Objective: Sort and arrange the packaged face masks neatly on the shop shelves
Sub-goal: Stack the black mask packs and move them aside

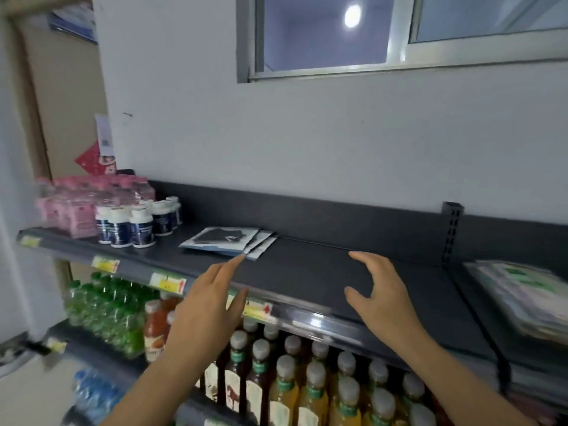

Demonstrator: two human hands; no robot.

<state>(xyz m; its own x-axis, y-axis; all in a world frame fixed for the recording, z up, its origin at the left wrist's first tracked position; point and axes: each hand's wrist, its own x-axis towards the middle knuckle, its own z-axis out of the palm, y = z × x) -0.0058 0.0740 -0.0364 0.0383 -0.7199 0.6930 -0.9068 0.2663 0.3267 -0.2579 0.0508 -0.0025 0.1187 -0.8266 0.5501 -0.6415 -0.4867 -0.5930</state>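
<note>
Two hands are empty over the shelf front, and below them, nearer than the masks [227, 239], stand rows of capped bottles [285, 382]. The left hand [209, 299] has its fingers straight and its forefinger at the masks' near corner, though contact is unclear. The right hand [378, 296], fingers spread and relaxed, hangs well right of the masks above the bare shelf [322, 272]. The masks lie flat as a small fanned stack of thin film packs, with a dark mask showing through the top one. They look light, floppy and slick, so they would likely slide apart; pinching a sealed edge or squaring the stack between both palms seems best. The shelf is dark and smooth. Left of the masks stand pill jars [138, 222], with pink packs [70, 204] beyond them. Far right of the masks lies another flat pile [522, 293], its contents unclear. Behind the masks is a pale wall [307, 133], with a window [322, 32] high above
</note>
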